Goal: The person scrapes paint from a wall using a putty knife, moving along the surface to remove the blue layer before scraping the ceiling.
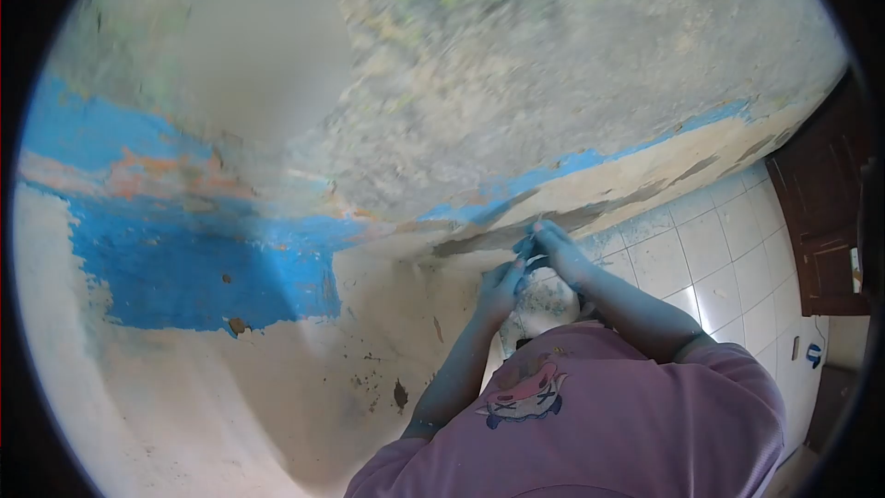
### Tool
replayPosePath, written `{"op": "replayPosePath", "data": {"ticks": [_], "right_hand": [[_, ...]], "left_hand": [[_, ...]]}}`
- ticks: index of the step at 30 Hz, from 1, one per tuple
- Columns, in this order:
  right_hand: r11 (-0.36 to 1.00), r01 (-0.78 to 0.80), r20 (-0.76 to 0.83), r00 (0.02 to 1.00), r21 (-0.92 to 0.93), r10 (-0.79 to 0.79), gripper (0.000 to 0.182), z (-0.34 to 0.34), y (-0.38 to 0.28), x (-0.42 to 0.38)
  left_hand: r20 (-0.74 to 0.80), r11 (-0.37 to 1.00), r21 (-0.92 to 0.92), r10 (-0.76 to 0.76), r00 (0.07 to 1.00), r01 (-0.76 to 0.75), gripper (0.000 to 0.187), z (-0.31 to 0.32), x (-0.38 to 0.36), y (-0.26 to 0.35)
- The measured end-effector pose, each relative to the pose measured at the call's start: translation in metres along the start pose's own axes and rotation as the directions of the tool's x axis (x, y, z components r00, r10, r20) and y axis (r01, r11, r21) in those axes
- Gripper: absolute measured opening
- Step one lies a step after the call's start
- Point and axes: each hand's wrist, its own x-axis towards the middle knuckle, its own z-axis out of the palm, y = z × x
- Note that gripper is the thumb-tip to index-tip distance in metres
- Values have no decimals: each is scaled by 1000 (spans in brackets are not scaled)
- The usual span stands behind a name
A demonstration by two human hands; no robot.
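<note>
My left hand (501,290) and my right hand (560,251) are close together in front of my body, near the lower part of the wall. The fingers of both are curled inward, almost meeting. Bluish dust or paint coats my hands and forearms. Whatever lies between the fingers, if anything, is too small and dim to name. Below them is a white rounded thing (546,302) speckled with blue-grey bits, partly hidden by my right forearm and shirt.
The wall (516,120) has rough grey bare patches, peeling blue paint (212,267) and a cream lower band. White floor tiles (659,254) run to the right, dusted blue beside the wall. A dark wooden cabinet or door (820,212) stands far right, near a small blue item (813,355).
</note>
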Motion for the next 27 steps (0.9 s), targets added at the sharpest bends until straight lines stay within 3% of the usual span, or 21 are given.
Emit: {"op": "replayPosePath", "data": {"ticks": [1, 3, 6, 9, 11, 13, 14, 16, 19, 22, 24, 27], "right_hand": [[999, -12, 50, 999, -47, 15, 34, -1, -5, 5], [999, -12, 119, 993, -45, 17, 33, 6, -16, 8], [999, -49, 175, 983, 9, 47, 30, 19, -18, 16], [999, 24, 134, 991, 36, -28, 31, 24, -4, 24], [999, 25, 142, 989, 40, -31, 31, 24, 0, 25], [998, 44, 132, 990, 50, -50, 31, 26, 2, 30], [993, 115, 147, 982, 24, -118, 31, 27, 5, 30], [982, 187, 127, 974, 15, -187, 31, 34, 14, 26], [977, 202, 61, 978, -64, -198, 30, 38, 13, 31], [969, 246, 64, 967, 19, -247, 31, 44, 13, 27], [949, 271, 2, 961, 161, -275, 31, 50, 15, 30], [917, 346, -80, 938, 200, -336, 29, 62, 28, 37]], "left_hand": [[-4, 1000, 7, 6, 1000, -6, 31, 2, -1, 6], [-92, 978, -177, -128, 988, 110, 32, 1, -4, 18], [-159, 963, -250, -144, 977, 101, 33, -11, -7, 24], [-204, 985, -144, -127, 971, 98, 32, -19, -7, 38], [-169, 986, -104, -148, 974, 132, 33, -24, -7, 48], [-36, 976, 155, -151, 988, 155, 34, -33, -4, 55], [-15, 973, 168, -160, 987, 160, 34, -40, -1, 59], [192, 947, 299, -181, 964, 119, 36, -55, 3, 70], [234, 896, 402, -298, 926, 187, 35, -65, 9, 94], [352, 911, 380, -302, 886, 160, 36, -77, 20, 93], [356, 904, 387, -328, 875, 181, 35, -76, 23, 100], [354, 901, 391, -335, 873, 187, 33, -81, 37, 100]]}}
